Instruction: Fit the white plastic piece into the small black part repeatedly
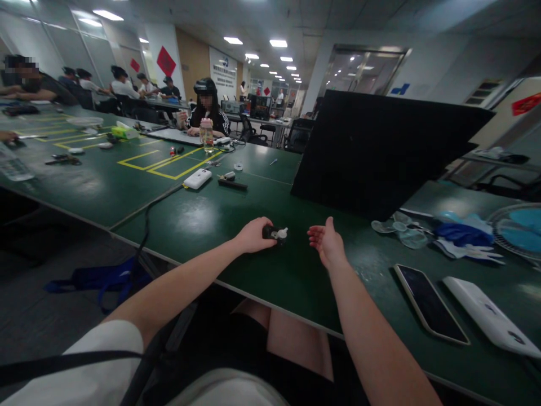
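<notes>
In the head view, my left hand (254, 235) is closed around a small black object with a white knob-like part (280, 233), low over the green table (236, 270). Its exact kind is too small to make out. To the right of it, my right hand (328, 242) is held up with the fingers stretched out and the thumb raised. Nothing is in that hand, and a gap separates it from the black object.
A large black panel (372, 152) stands behind my right hand. At right lie a phone (431, 303), a white power bank (492, 316) and blue-and-white gloves (465, 239). Further left are another white power bank (198, 179) and a bottle (207, 135). A person (207, 113) sits opposite.
</notes>
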Demonstrator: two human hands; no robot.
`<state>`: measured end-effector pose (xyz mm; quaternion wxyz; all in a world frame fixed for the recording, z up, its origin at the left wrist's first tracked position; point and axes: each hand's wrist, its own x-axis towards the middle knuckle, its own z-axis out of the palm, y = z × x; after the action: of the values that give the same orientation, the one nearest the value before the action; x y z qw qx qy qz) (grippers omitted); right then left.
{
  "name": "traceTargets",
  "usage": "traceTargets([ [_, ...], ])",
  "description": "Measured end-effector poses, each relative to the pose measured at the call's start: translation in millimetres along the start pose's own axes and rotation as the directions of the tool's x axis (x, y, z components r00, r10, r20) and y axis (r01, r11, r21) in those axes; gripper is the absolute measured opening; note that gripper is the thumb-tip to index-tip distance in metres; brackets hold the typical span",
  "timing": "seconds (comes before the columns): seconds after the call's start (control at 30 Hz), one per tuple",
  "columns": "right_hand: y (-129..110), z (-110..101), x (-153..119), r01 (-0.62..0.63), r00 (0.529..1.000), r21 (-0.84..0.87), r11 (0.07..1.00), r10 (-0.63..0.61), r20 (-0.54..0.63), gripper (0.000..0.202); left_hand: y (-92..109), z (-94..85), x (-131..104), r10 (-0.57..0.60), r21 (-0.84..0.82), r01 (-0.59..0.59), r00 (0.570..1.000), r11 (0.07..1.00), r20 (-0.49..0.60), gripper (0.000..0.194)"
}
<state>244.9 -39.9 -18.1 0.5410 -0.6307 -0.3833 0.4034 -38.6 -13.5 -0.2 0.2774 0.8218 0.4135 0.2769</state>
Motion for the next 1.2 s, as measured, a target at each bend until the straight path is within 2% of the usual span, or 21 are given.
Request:
traceTargets([
  [0.07, -1.1, -0.8, -1.3, -0.006, 1.0, 0.012, 1.0, 0.006, -0.007, 0.068, -2.7, -0.8, -0.8, -0.036, -0.022, 0.036, 0.999, 0.999, 0.003, 0.05],
  [0.17, -5.0, -1.9, -4.6, 0.003, 1.0, -0.011, 1.0, -0.003, -0.024, 0.045, -7.8, -6.4, -2.9, -0.073, -0.043, 0.074, 0.997, 0.996, 0.02, 0.05],
  [0.23, -7.5, -2.1, -6.7, 0.012, 1.0, -0.028, 1.0, -0.013, -0.028, 0.031, -15.4, -14.4, -3.7, -0.095, -0.034, 0.094, 0.995, 0.995, -0.009, 0.051],
  [0.3, -8.5, -1.8, -7.5, -0.015, 0.999, -0.005, 1.0, 0.015, -0.037, 0.027, -28.2, -26.9, -3.6, -0.121, 0.005, 0.121, 0.99, 0.993, -0.066, 0.053],
  [0.4, -7.2, -0.5, -6.4, -0.069, 0.996, 0.048, 0.996, 0.072, -0.055, 0.023, -56.8, -54.9, -3.8, -0.171, 0.127, 0.193, 0.971, 0.973, -0.168, 0.053],
  [0.6, -10.8, 3.7, -9.6, -0.078, 0.995, 0.081, 0.994, 0.083, -0.058, 0.015, -123.5, -130.5, -13.4, -0.256, 0.342, 0.357, 0.916, 0.869, -0.308, 0.054],
  [0.67, -14.5, 4.7, -12.8, -0.084, 0.994, 0.068, 0.994, 0.088, -0.059, 0.014, -139.9, -151.7, -19.2, -0.227, 0.444, 0.367, 0.914, 0.817, -0.337, 0.054],
  [0.77, -18.6, 5.6, -16.4, -0.078, 0.995, 0.05, 0.996, 0.081, -0.065, 0.012, -154.5, -173.0, -29.1, -0.062, 0.642, 0.257, 0.949, 0.722, -0.311, 0.051],
  [0.87, -20.0, 5.8, -17.6, -0.078, 0.994, 0.035, 0.996, 0.081, -0.071, 0.01, -160.2, -183.5, -37.4, 0.102, 0.757, 0.073, 0.978, 0.649, -0.182, 0.052],
  [0.97, -18.8, 5.0, -16.5, -0.082, 0.994, 0.022, 0.996, 0.084, -0.068, 0.011, -161.8, -187.6, -42.4, 0.139, 0.773, -0.009, 0.985, 0.635, -0.102, 0.052],
  [1.1, -13.4, 2.7, -12.5, -0.064, 0.996, 0.002, 0.998, 0.064, -0.057, 0.014, -162.9, -189.0, -46.1, 0.105, 0.759, 0.066, 0.979, 0.648, -0.174, 0.053],
  [1.2, -8.5, 1.2, -8.9, -0.045, 0.998, -0.015, 0.999, 0.044, -0.04, 0.016, -166.0, -190.1, -45.9, 0.066, 0.71, 0.201, 0.942, 0.675, -0.329, 0.051],
])
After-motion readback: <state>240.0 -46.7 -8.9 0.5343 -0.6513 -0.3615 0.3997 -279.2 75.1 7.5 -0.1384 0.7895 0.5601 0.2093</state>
